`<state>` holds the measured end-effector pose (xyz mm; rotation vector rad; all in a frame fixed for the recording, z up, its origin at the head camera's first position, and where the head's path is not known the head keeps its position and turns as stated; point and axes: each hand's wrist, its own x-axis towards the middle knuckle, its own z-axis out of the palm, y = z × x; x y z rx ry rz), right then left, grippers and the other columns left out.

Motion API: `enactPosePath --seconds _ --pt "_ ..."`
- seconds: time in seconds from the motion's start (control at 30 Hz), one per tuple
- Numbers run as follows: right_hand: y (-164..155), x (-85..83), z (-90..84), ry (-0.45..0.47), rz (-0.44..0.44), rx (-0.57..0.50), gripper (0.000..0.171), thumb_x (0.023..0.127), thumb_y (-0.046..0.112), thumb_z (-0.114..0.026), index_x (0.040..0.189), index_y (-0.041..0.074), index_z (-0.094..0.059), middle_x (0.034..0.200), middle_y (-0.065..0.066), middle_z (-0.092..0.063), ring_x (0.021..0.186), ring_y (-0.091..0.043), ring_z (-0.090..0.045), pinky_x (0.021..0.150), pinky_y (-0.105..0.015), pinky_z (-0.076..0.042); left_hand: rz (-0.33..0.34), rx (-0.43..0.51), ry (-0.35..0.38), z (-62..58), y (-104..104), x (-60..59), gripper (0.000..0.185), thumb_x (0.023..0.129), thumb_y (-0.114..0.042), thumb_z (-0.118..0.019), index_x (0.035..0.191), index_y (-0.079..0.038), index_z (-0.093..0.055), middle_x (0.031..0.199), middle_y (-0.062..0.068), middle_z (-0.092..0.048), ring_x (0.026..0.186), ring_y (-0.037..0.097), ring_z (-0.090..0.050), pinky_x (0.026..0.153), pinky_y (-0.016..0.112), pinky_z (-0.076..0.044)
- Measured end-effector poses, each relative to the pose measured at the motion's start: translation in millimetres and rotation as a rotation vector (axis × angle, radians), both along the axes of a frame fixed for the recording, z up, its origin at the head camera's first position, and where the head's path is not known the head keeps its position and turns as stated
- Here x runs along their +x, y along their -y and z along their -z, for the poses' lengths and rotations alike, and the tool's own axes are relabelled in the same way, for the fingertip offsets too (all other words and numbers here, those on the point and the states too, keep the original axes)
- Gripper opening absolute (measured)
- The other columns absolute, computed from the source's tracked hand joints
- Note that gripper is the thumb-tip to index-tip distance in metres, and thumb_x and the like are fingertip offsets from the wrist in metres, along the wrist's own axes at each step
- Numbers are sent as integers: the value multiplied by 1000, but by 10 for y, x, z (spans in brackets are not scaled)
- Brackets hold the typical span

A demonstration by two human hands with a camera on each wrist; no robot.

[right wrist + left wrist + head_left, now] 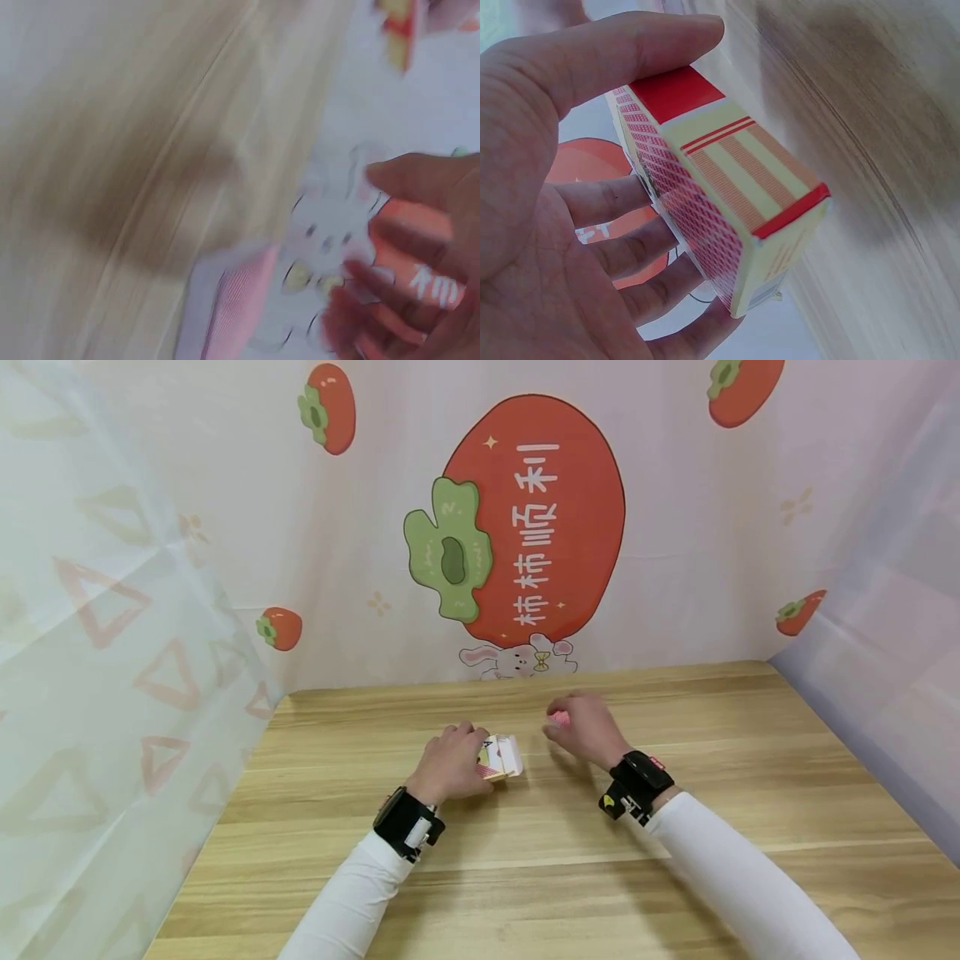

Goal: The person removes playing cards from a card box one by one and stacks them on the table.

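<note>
A playing card box [750,180] is gripped in my left hand [448,764], thumb along one side and fingers along the other. Its red-and-cream edge and pink patterned face show in the left wrist view. In the head view, a white flap [512,755] sticks out at its right end. My right hand [588,727] is over the table to the right of the box, fingers spread and slightly bent, blurred in the right wrist view. Close by it is a pink-backed stack of cards [240,300], apart from the fingers in that view and partly hidden by them in the head view.
Both hands work over a wooden table [525,893], toward its back edge. A white curtain [675,568] with printed red persimmons hangs behind and along the sides. Each wrist wears a black camera strap, and both sleeves are white.
</note>
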<state>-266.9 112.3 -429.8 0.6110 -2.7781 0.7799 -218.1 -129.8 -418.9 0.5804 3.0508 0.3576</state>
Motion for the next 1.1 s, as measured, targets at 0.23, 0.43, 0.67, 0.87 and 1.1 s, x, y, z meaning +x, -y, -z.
enactPosePath --seconds 0.23,0.43,0.67,0.87,1.1 --pt "251 205 -95 -33 -312 -96 13 90 9 -75 102 7 -78 96 -1 -73 90 -20 -65 77 -35 -52 18 11 -15 -20 -37 -8 74 69 -33 -91 132 -7 -62 118 12 -61 103 30 -55 82 50 -49" --pt "334 242 -49 46 -341 -53 9 91 13 -76 99 12 -80 88 7 -70 84 -18 -60 76 -32 -46 32 3 -44 -22 -46 -9 74 68 -33 -90 132 -8 -63 117 11 -62 104 30 -56 83 51 -50" --pt "356 218 -10 140 -279 -65 8 88 20 -81 92 13 -79 83 9 -69 82 -15 -60 76 -31 -47 54 23 -48 -33 -58 -5 72 68 -30 -90 131 -8 -63 114 10 -61 102 29 -56 83 52 -50" --pt "390 216 25 169 -206 -117 15 86 16 -82 76 14 -71 69 8 -62 65 -8 -55 61 -26 -45 70 30 -50 -32 -75 -3 72 69 -30 -91 132 -8 -63 114 8 -61 102 27 -56 84 51 -50" --pt "427 236 62 198 -133 -95 26 87 16 -79 65 15 -66 59 9 -57 54 -8 -47 54 -25 -36 87 43 -73 -20 -81 3 69 68 -29 -92 128 -8 -64 109 7 -59 96 25 -54 78 46 -49"
